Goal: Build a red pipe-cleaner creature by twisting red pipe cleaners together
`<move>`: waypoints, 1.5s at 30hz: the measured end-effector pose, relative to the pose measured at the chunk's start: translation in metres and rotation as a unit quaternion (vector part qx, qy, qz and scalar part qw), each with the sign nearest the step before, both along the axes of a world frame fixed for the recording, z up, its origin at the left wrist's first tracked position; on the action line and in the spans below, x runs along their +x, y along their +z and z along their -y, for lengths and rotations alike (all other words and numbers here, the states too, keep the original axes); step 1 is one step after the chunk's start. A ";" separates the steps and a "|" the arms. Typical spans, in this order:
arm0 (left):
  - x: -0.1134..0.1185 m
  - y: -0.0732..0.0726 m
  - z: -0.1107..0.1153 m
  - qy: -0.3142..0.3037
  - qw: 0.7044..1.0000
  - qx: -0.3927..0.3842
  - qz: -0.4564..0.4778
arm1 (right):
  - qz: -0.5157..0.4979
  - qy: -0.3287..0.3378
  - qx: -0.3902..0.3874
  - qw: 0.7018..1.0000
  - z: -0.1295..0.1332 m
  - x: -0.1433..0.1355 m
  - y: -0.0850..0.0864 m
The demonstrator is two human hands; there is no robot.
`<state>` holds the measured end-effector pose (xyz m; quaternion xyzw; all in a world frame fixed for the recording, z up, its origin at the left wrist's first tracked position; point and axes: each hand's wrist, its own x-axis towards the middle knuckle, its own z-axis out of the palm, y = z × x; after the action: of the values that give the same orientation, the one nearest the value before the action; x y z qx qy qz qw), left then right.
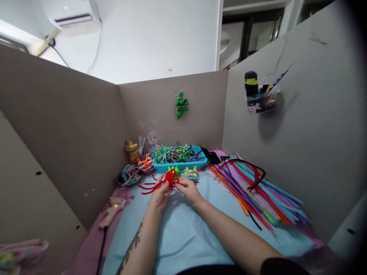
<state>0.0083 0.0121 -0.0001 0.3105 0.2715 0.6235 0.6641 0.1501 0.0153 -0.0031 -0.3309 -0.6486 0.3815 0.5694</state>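
Between my two hands is a red pipe-cleaner piece (169,178), a rounded fuzzy body with several loose red stems trailing to the left. My left hand (161,194) is closed around its lower left side. On the right, my right hand (187,190) pinches a red stem that loops up from the body. Just behind the piece sit a green pipe-cleaner figure (174,171), partly hidden by it, and a yellow and blue pipe-cleaner figure (191,173).
A blue tray (164,167) of tangled pipe cleaners stands behind. Straight coloured pipe cleaners (258,191) lie right, near scissors (213,177). At left are a dark bowl (119,179) and a pink glue gun (113,212) with a cord. Grey panels (174,84) surround the blue-covered table.
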 end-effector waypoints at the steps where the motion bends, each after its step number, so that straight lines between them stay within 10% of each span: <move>1: 0.000 0.002 0.000 0.007 1.000 0.007 0.010 | 0.010 -0.002 0.006 1.000 0.001 -0.001 0.000; 18: 0.007 0.006 0.009 0.048 0.987 0.093 -0.121 | -0.010 -0.102 0.015 0.995 -0.002 0.001 0.006; 36: -0.002 0.006 0.004 -0.081 0.989 -0.076 -0.094 | 0.053 0.135 -0.071 0.987 -0.012 0.032 0.013; 45: -0.003 -0.004 0.002 -0.141 0.984 -0.072 -0.079 | 0.119 0.175 0.022 0.977 0.001 0.028 0.020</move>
<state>0.0053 0.0102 -0.0038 0.3452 0.3204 0.4763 0.7425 0.1779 0.0147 0.0165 -0.2425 -0.7682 0.4187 0.4192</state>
